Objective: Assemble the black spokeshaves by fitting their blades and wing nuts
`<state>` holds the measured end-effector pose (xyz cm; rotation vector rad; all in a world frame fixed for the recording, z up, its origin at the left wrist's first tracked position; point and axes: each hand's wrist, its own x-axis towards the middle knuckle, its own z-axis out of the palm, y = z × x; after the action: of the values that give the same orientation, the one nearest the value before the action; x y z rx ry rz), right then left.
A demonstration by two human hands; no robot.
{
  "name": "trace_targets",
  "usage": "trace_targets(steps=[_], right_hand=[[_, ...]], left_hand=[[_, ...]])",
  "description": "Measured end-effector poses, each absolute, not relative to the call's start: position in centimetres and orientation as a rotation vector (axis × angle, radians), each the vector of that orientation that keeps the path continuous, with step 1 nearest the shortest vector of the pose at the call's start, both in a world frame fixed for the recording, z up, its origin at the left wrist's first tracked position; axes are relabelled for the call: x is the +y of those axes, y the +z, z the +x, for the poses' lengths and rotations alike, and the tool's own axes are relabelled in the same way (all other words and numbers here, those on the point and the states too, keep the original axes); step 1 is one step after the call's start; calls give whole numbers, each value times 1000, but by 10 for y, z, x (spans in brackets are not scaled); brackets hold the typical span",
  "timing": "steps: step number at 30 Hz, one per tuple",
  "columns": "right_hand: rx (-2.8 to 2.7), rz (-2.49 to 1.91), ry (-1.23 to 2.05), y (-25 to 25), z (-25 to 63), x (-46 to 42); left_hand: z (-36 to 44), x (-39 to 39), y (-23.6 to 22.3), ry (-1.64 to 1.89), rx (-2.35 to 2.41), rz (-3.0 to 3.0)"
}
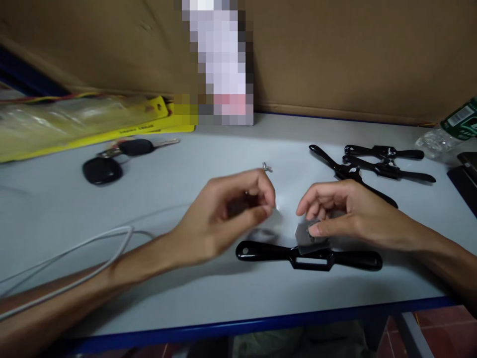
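In the head view a black spokeshave body (pixel 264 251) lies flat near the table's front, its rectangular opening facing up. Just above its middle, my right hand (pixel 350 214) holds a small grey metal blade (pixel 303 239) under the thumb, the fingers curled behind it. My left hand (pixel 223 219) is to the left, thumb and index fingertip pinched together over the table. Whatever is between those fingertips is too small to make out; a faint bright speck shows beside them. Small silver screws (pixel 266 167) lie just beyond my left hand.
Several more black spokeshaves (pixel 387 169) lie at the back right, near a green-labelled plastic bottle (pixel 460 122) and a dark object (pixel 465 184). Keys with black fobs (pixel 102 170) and yellow packaging (pixel 149 124) lie left. A white cable (pixel 112 253) crosses my left forearm. Cardboard (pixel 354 54) stands behind.
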<state>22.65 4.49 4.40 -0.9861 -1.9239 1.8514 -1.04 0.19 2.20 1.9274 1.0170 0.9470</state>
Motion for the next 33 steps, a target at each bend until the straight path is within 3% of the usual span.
trace_targets(steps=[4, 9, 27, 30, 33], right_hand=[[-2116, -1024, 1707, 42, 226, 40], [-2286, -1091, 1452, 40, 227, 39], [-2460, -1048, 1455, 39, 231, 46], [-2274, -1033, 1496, 41, 231, 46], [-1799, -971, 1755, 44, 230, 47]], left_hand=[[-13, -1, 19, 623, 696, 2879], [-14, -3, 17, 344, 671, 3024], [-13, -4, 16, 358, 686, 3077], [-14, -2, 19, 544, 755, 3000], [-20, 5, 19, 899, 1189, 2776]])
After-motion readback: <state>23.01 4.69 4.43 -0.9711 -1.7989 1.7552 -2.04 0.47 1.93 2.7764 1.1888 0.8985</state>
